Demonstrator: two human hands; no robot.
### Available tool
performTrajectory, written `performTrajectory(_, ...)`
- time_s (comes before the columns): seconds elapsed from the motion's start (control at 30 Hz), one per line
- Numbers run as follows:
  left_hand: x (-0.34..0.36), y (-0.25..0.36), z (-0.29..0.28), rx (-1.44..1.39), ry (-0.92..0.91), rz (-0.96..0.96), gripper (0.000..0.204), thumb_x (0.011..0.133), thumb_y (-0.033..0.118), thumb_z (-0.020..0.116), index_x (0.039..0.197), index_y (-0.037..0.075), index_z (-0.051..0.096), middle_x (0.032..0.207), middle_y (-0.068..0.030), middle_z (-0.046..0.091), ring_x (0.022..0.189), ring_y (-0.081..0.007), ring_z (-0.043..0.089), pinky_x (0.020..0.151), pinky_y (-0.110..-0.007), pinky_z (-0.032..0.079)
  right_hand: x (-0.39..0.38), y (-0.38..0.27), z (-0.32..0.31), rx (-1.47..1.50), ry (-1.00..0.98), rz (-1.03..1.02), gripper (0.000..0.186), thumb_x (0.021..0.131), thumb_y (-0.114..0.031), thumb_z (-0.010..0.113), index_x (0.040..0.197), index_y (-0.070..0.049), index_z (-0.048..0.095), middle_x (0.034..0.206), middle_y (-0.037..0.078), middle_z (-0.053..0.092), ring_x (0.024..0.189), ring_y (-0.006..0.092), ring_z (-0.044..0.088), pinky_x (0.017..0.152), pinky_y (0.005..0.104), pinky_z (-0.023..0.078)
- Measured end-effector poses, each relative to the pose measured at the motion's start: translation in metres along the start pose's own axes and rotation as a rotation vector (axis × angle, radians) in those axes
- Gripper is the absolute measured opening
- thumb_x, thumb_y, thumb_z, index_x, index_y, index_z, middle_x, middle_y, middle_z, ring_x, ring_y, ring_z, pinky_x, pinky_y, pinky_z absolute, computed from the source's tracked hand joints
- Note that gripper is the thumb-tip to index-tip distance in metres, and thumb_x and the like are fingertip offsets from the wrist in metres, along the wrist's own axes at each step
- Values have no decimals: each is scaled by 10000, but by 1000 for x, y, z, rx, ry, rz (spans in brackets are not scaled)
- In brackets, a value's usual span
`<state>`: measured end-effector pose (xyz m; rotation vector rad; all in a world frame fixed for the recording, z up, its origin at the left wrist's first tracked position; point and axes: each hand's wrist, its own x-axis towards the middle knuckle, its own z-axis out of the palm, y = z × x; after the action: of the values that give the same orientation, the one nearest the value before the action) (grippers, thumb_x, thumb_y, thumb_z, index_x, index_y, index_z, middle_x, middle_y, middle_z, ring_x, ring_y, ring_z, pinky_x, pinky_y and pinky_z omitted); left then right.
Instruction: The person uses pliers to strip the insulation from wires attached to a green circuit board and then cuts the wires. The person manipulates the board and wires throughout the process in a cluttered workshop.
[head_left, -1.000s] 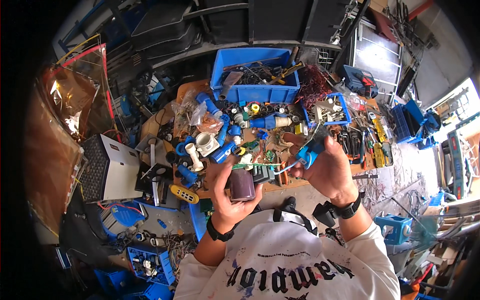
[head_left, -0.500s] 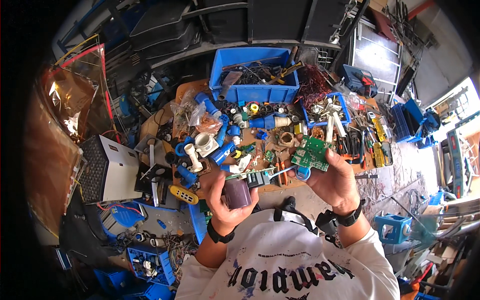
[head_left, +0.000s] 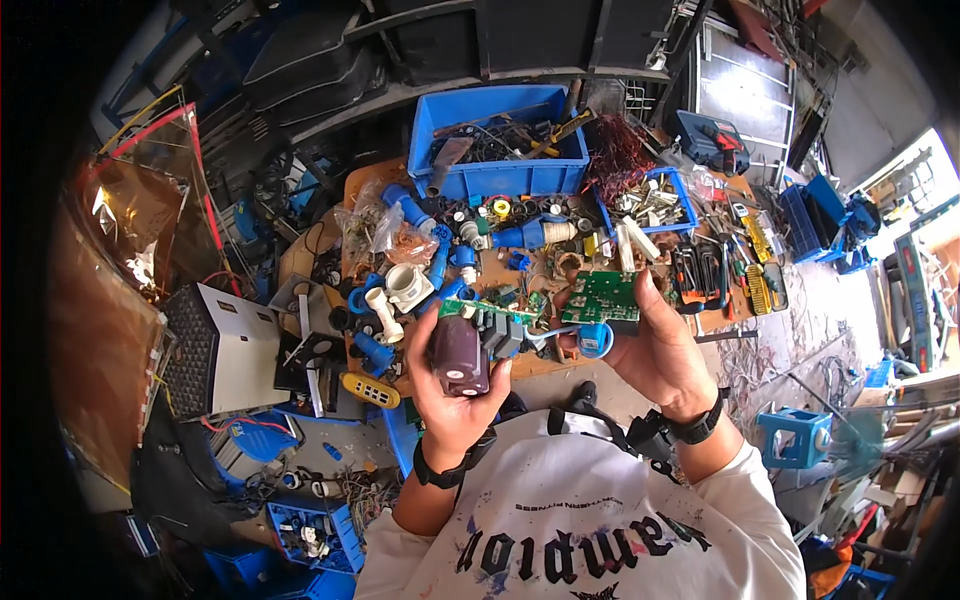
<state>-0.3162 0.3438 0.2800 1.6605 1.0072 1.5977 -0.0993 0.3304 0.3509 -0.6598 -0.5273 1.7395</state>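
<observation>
My left hand [head_left: 443,408] grips a circuit board [head_left: 490,311] carrying two large purple-brown capacitors [head_left: 456,352] and dark grey block components [head_left: 501,332]. The capacitors' round ends face toward me. In my right hand [head_left: 676,368] is a second green circuit board [head_left: 600,290], pinched between thumb and fingers, its soldered side up. A blue ring-shaped part [head_left: 595,341] sits below that board, by my right fingers. A pale blue cable [head_left: 550,331] spans the gap between the two boards. Both hands are raised over the bench's near edge.
Cluttered workbench ahead: a big blue crate [head_left: 500,178] of cables, a smaller blue basket [head_left: 648,203] of metal pieces, blue plugs [head_left: 535,235] and white fittings [head_left: 407,285]. Pliers and other hand tools [head_left: 708,272] lie right. A yellow power strip [head_left: 370,390] is at the near left.
The left board has turned, so both capacitors and their ends now show. The right board has tilted flatter and moved slightly left. Both hands keep their holds.
</observation>
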Motion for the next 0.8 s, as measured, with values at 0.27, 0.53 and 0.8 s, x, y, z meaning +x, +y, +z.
performTrajectory(0.27,7,-1,0,-2,-99,-7,817,752,112,785,1409,-8,313,1263,-105,467,1104,-182,515,950,-311,437,5,1,-3,26,-14,59,582,993,-466,428,1308,23,460,1228,211,590,1102,299,604,940,461,504)
performTrajectory(0.53,18,18,10,-224,-98,-61,804,760,79,774,1408,-21,309,1239,-125,473,1095,-195,539,944,-323,452,8,3,-12,194,-11,217,707,917,-651,416,1223,-33,572,1067,158,673,942,275,651,724,378,536)
performTrajectory(0.8,25,21,12,-192,-88,-43,782,764,86,771,1397,-27,324,1250,-134,487,1097,-193,542,939,-322,456,4,5,-11,185,66,238,729,907,-693,380,1211,-63,587,959,126,667,769,217,595,674,337,485)
